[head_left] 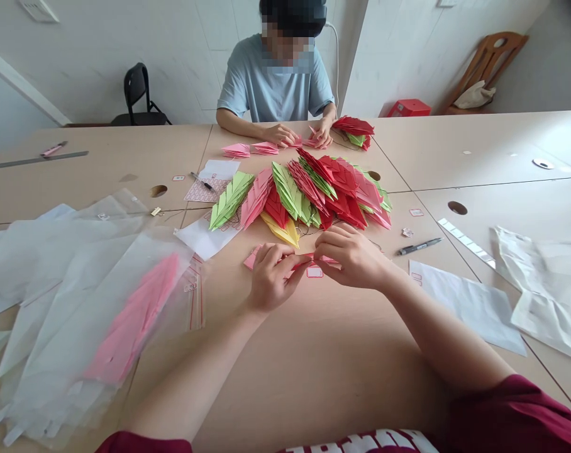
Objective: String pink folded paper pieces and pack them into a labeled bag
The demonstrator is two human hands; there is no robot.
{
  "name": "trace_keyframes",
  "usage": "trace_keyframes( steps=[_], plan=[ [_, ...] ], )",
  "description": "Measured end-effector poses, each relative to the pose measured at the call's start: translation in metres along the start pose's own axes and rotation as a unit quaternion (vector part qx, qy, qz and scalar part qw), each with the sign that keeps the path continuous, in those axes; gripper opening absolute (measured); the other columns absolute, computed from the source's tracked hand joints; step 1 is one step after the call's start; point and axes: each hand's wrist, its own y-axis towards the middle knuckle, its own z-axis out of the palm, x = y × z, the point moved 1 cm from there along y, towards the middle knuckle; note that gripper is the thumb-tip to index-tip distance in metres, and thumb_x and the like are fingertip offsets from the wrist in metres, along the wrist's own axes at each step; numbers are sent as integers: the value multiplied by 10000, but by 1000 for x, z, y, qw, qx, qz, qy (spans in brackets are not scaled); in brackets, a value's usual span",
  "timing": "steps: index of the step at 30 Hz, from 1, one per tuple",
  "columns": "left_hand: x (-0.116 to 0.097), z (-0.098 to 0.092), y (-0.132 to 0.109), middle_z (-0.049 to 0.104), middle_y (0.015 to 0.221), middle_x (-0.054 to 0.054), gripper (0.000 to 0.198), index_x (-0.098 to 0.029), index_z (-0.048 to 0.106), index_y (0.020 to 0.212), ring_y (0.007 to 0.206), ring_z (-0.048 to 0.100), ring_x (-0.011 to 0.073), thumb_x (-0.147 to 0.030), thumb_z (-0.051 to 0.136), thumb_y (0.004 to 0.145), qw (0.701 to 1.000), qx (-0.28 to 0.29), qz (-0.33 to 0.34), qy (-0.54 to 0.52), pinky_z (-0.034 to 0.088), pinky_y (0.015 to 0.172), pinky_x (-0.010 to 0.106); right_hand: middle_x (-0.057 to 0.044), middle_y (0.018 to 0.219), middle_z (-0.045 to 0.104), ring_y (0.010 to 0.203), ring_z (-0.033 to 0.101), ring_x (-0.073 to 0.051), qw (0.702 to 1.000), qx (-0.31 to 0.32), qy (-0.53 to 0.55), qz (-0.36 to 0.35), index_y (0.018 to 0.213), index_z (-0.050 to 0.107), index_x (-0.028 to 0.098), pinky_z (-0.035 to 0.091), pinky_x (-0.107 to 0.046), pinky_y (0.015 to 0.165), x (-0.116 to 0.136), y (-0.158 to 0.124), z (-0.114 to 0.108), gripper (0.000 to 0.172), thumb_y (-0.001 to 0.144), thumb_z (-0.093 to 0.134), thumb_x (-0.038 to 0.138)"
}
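Red paper point(305, 257) pinched by left hand point(273, 277) and right hand point(355, 258), both closed; long axis sideways, near side of pile point(344, 179).

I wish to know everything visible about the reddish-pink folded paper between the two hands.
The reddish-pink folded paper looks thin and, where visible, narrow. The fingers of the left hand and right hand pinch and partly hide it. It runs roughly left to right, on the near side of the pile of red, pink and green folded paper. Some pink paper shows left of the left hand, perhaps part of it. Contact with the tan tabletop is unclear.
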Motion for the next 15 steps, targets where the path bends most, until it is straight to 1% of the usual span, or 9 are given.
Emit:
trace_keyframes(
  steps=[3,6,10,15],
  plan=[
    [0,0,1,604,775,24,56,-228,693,870,742,529,154,-259,662,835,1000,21,-11,-9,428,732,300,-49,882,635,810,540,-181,1000,-17,-2,-1,851,591,195,390,-335,746,1,-1,2,112,901,491,179],
    [1,0,1,626,796,26,69,-212,667,843,732,536,159,-274,635,848,999,44,-23,-13,420,746,322,-51,887,640,810,547,-183,1000,-21,2,-2,858,589,198,389,-338,746,2,-1,2,116,906,485,178],
    [0,2,0,626,790,26,75,-201,638,817,734,542,165,-272,630,841,999,37,-28,-24,424,746,330,-50,906,643,821,550,-181,1000,-22,10,-4,863,586,197,395,-337,762,3,-1,0,110,908,487,181],
    [-3,2,1,618,783,25,68,-214,644,820,743,548,167,-270,618,847,998,31,-35,-33,426,739,332,-50,904,644,825,553,-182,1000,-18,12,-14,863,588,202,400,-340,784,4,0,-7,111,907,487,186]
  ],
)
